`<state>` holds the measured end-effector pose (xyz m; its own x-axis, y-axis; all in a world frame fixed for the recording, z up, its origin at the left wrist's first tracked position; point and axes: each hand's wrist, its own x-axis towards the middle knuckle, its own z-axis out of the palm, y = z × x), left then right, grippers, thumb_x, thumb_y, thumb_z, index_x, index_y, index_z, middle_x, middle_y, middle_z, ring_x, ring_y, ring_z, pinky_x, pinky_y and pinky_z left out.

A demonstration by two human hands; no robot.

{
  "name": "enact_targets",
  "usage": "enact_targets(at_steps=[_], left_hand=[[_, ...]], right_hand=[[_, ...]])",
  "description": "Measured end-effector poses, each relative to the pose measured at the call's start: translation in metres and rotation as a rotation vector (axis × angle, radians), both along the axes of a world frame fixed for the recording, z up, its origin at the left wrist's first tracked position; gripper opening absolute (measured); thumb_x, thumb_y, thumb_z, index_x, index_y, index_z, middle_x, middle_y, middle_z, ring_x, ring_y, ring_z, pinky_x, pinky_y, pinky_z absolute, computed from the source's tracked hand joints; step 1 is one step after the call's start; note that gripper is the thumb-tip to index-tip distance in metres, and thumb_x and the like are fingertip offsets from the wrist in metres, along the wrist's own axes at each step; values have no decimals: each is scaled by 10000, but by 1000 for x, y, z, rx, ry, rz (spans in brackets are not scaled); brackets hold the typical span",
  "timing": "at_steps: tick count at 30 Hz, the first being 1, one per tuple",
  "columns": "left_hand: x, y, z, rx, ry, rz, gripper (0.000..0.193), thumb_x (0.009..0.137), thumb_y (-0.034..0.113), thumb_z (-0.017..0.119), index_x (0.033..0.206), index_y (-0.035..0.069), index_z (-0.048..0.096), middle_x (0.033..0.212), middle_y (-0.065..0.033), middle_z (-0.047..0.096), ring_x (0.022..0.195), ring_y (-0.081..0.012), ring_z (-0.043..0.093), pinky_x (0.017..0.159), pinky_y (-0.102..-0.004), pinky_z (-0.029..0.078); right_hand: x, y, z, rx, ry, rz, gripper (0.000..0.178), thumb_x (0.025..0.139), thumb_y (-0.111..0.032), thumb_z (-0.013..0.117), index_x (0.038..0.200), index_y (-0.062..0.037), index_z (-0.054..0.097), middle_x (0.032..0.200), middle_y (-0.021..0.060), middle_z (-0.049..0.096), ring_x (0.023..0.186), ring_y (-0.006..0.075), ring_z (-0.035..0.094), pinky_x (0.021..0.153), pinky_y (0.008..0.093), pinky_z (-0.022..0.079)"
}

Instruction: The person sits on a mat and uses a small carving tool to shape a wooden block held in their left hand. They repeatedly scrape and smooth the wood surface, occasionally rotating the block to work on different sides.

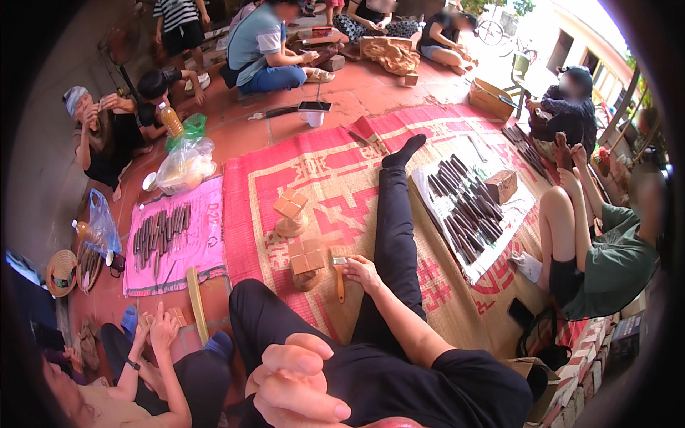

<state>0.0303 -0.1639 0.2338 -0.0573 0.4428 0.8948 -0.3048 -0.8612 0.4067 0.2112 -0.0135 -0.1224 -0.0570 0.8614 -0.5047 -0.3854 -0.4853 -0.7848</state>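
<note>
Right hand (364,275) had its fingers clamped on the paintbrush (340,287) near its head, beside a tan block (306,256); left hand (294,379) curled, contents untellable; brush-handling step presumed, next move needing steady grip.

Patterned mat (246,214): red and straw-coloured, spread across the centre of the frame.
Pink cloth (137,283): left of the frame, with dark slender pieces (161,234) laid out on it.
Amber bottle (170,121): upper left, near a green plastic bag (194,127) and a clear plastic bag (184,170).
White cup (312,119): upper centre, a dark phone (315,106) resting across its top.
Woven hat (61,271): at the left edge.
Blue sandal (129,321): lower left.
Brown box (492,100): upper right, near a green chair (520,67).
Bicycle (490,32): top right, in bright light.
Black phone (519,311): lying flat, lower right.
</note>
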Motion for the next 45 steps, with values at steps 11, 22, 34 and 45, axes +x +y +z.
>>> enact_targets(at_steps=[11, 22, 34, 45], left_hand=[[0, -7, 7, -13, -69, 85, 116, 835, 330, 749, 794, 277, 654, 1023, 83, 495, 1322, -236, 344, 948, -401, 386], [4, 55, 41, 141, 7, 161, 93, 760, 284, 782, 798, 316, 703, 1126, 35, 518, 1357, -351, 332, 1012, -469, 399], [-23, 61, 12, -128, 279, -768, 316, 930, 419, 623, 971, 132, 751, 1168, -160, 605, 1370, -512, 279, 963, -506, 369], [-11, 58, -2, -85, 153, -874, 264, 932, 351, 600, 946, 124, 735, 1152, -165, 623, 1335, -563, 294, 970, -528, 347]], right_hand=[[3, -1, 0, -7, -24, -6, 304, 939, -259, 630, 1181, -80, 588, 973, 45, 665, 839, 149, 657, 737, 277, 541], [10, -7, 0, 20, 9, -51, 291, 942, -243, 621, 1161, -52, 602, 916, 25, 679, 745, 106, 653, 675, 237, 527], [-1, 1, -3, -51, -34, -26, 301, 929, -223, 644, 1176, -54, 608, 922, 31, 682, 764, 106, 650, 686, 240, 522], [3, -2, 4, 18, -10, -2, 329, 934, -259, 643, 1191, -58, 599, 928, 24, 675, 789, 103, 644, 709, 239, 516]])
